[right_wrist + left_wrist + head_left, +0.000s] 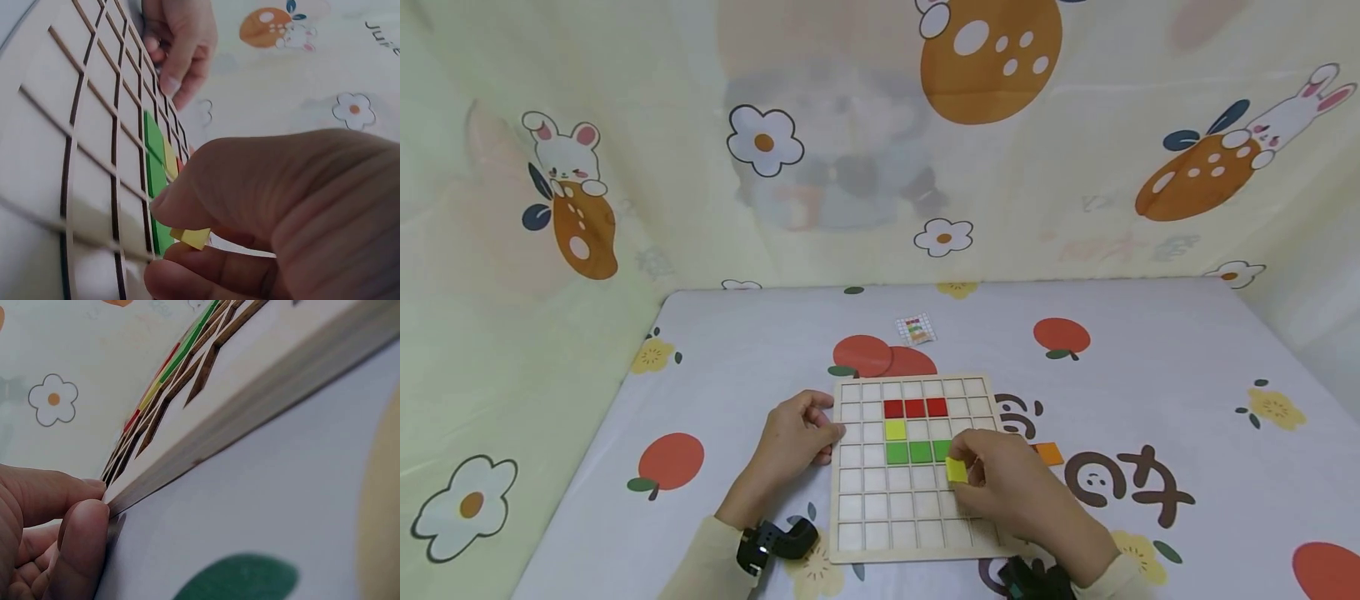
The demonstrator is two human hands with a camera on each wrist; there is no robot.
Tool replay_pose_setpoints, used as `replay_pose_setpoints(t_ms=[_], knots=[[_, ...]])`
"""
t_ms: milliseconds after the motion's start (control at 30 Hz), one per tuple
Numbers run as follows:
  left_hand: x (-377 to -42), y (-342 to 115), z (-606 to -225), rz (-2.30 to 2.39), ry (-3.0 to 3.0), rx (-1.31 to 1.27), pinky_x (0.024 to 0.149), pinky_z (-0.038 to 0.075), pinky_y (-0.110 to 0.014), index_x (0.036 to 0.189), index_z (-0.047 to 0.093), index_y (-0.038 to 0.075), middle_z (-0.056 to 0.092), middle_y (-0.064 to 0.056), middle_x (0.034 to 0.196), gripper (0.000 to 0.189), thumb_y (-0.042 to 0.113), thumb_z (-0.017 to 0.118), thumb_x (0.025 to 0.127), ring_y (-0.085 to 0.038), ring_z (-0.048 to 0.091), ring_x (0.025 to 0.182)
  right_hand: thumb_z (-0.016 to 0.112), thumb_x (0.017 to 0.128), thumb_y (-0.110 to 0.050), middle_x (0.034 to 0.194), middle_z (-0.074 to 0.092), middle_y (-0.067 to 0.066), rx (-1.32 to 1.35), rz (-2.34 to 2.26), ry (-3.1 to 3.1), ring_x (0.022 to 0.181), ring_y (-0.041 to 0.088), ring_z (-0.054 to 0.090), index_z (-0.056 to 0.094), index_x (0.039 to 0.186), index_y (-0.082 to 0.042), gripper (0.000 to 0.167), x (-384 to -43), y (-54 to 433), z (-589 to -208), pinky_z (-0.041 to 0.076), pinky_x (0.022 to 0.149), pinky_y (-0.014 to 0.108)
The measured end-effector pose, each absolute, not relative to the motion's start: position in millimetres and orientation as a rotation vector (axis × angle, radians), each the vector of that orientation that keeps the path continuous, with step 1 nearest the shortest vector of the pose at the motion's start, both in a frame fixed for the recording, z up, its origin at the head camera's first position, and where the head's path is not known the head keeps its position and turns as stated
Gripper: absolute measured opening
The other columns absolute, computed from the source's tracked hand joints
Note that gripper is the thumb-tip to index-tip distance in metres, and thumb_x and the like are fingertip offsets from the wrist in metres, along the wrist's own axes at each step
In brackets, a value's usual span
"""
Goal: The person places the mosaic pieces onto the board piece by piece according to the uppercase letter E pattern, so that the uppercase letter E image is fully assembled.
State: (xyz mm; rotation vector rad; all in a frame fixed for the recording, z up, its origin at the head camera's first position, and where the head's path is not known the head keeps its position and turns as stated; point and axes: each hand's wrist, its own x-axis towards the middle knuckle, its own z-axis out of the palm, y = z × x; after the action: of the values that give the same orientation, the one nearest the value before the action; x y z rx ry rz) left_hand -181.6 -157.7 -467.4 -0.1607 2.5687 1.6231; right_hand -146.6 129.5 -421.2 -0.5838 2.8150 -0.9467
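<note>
A wooden grid board (917,554) lies flat on the table. In the head view, my left hand (792,435) holds its left edge, thumb at the rim; the left wrist view shows thumb and finger meeting at the frame. Between thumb and fingers, my right hand (1026,483) pinches a yellow square tile (956,470), over the board beside the green row's right end. Several tiles sit in the grid: a red row (915,408), one yellow tile (895,430) below its left end, and a green row (919,452) partly hidden by the right hand.
An orange tile (1048,453) lies on the table just right of the board, partly behind the right hand. Beyond the board's far edge is a small printed packet (916,329) with a coloured grid picture. A printed curtain (850,200) rises behind the table.
</note>
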Motion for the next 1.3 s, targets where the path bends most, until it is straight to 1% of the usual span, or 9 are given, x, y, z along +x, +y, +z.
replay_pose_setpoints(t_ms=[167, 300, 467, 667, 900, 1300], knots=[[-182.2, -157.7, -467.6, 1.625, 2.572, -0.151, 0.052, 0.055, -0.021, 0.128, 0.062, 0.002, 0.06, -0.007, 0.084, 0.039, 0.005, 0.078, 0.092, -0.014, 0.061, 0.055, 0.085, 0.075, -0.004, 0.072, 0.052, -0.004, -0.616, -0.945, 2.794, 0.067, 0.01, 0.049, 0.069, 0.092, -0.014, 0.026, -149.6, 111.9, -422.5, 0.042, 0.059, 0.024], [-182.4, -157.9, -468.0, 1.629, 2.564, -0.148, 0.052, 0.055, -0.021, 0.128, 0.062, 0.002, 0.059, -0.007, 0.084, 0.039, 0.006, 0.078, 0.092, -0.014, 0.061, 0.055, 0.084, 0.075, -0.005, 0.072, 0.052, -0.002, -0.603, -0.923, 2.765, 0.068, 0.013, 0.049, 0.069, 0.09, -0.015, 0.024, -151.9, 98.4, -423.8, 0.039, 0.056, 0.025], [-181.9, -157.6, -467.9, 1.631, 2.561, -0.145, 0.051, 0.054, -0.02, 0.127, 0.062, 0.002, 0.06, -0.007, 0.084, 0.039, 0.006, 0.078, 0.092, -0.013, 0.061, 0.054, 0.082, 0.077, -0.009, 0.068, 0.052, -0.003, -0.59, -0.894, 2.732, 0.066, 0.013, 0.049, 0.07, 0.092, -0.015, 0.02, -154.3, 87.1, -427.2, 0.038, 0.054, 0.025], [-181.1, -157.0, -466.2, 1.638, 2.559, -0.143, 0.051, 0.053, -0.019, 0.127, 0.063, 0.001, 0.059, -0.008, 0.084, 0.038, 0.005, 0.078, 0.092, -0.013, 0.06, 0.053, 0.084, 0.08, -0.01, 0.066, 0.052, -0.004, -0.581, -0.911, 2.684, 0.063, 0.013, 0.05, 0.071, 0.095, -0.014, 0.02, -157.1, 82.0, -430.1, 0.038, 0.053, 0.024], [-180.5, -157.0, -465.8, 1.631, 2.562, -0.154, 0.051, 0.053, -0.02, 0.127, 0.063, 0.002, 0.06, -0.008, 0.083, 0.038, 0.005, 0.078, 0.092, -0.014, 0.06, 0.053, 0.086, 0.08, -0.009, 0.065, 0.053, -0.005, -0.637, -0.954, 2.647, 0.062, 0.012, 0.05, 0.07, 0.091, -0.013, 0.02, -158.8, 78.8, -433.0, 0.039, 0.053, 0.023], [-181.9, -156.6, -468.1, 1.631, 2.562, -0.158, 0.052, 0.054, -0.021, 0.127, 0.063, 0.002, 0.06, -0.008, 0.084, 0.038, 0.005, 0.078, 0.092, -0.013, 0.06, 0.055, 0.088, 0.08, -0.01, 0.067, 0.054, -0.006, -0.637, -1.005, 2.634, 0.063, 0.012, 0.051, 0.071, 0.092, -0.014, 0.022, -159.0, 77.7, -438.1, 0.041, 0.056, 0.024]])
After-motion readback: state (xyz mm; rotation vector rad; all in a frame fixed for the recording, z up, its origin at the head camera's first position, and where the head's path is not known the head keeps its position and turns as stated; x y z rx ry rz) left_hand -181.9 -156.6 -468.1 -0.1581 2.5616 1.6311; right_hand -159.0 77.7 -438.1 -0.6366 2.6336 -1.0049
